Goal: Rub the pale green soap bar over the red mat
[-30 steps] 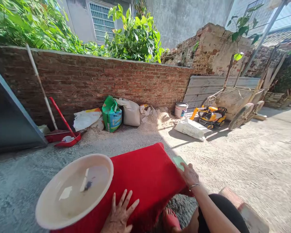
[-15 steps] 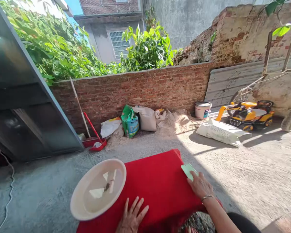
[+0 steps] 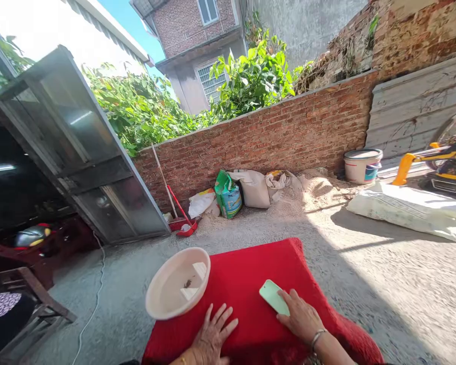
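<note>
My left hand lies on the red cloth with its fingers spread, holding nothing, just below the basin. In my right hand is a pale green phone, gripped by its near end between thumb and fingers; it rests flat or nearly flat on the cloth. A wide pale pink basin stands at the cloth's left side. It holds water with bright reflections and a small dark clump that I cannot make out.
Behind the table, a green bag, a beige sack and a red dustpan sit along the brick wall. A white sack and bucket are at right. A wooden stool and white cable are at left.
The view has turned left, bringing the dark doorway and stool in. My right hand has brought the phone inward from the cloth's right edge. My left hand stays spread on the cloth.
</note>
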A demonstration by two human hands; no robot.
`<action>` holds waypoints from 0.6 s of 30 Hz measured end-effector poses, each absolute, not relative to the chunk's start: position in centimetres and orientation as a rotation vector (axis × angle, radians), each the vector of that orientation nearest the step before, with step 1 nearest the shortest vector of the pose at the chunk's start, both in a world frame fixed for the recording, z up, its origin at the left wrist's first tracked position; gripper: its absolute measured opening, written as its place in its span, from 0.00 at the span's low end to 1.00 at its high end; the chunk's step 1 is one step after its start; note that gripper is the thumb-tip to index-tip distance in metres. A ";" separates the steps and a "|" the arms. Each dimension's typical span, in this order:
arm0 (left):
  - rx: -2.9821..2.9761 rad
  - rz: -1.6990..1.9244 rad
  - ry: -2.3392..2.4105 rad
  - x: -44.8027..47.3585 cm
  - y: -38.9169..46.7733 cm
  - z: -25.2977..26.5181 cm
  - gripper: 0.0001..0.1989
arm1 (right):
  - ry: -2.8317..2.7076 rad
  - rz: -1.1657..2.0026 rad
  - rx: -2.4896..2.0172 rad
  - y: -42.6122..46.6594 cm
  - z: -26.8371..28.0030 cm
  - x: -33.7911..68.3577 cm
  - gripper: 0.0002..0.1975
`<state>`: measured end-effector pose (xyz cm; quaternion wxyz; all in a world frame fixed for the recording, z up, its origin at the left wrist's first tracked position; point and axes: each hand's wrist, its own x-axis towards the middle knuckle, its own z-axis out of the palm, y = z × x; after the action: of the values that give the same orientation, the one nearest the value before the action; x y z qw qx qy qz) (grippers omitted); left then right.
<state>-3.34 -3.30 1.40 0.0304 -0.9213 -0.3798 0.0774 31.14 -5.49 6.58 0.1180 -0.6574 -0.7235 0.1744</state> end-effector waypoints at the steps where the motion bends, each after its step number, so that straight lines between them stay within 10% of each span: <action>1: -2.841 0.247 -1.196 -3.2 -3.5 1.7 0.53 | -2.117 0.529 -1.912 -5.4 6.6 31.4 0.27; 18: -2.866 0.289 -1.291 -2.6 -3.9 2.9 0.52 | -2.140 0.547 -1.871 -4.8 6.7 31.8 0.26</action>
<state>-2.58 -3.86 2.89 -0.0075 -0.9079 -0.4089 0.0917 31.82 -4.82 6.66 0.1231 -0.6414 -0.7336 0.1876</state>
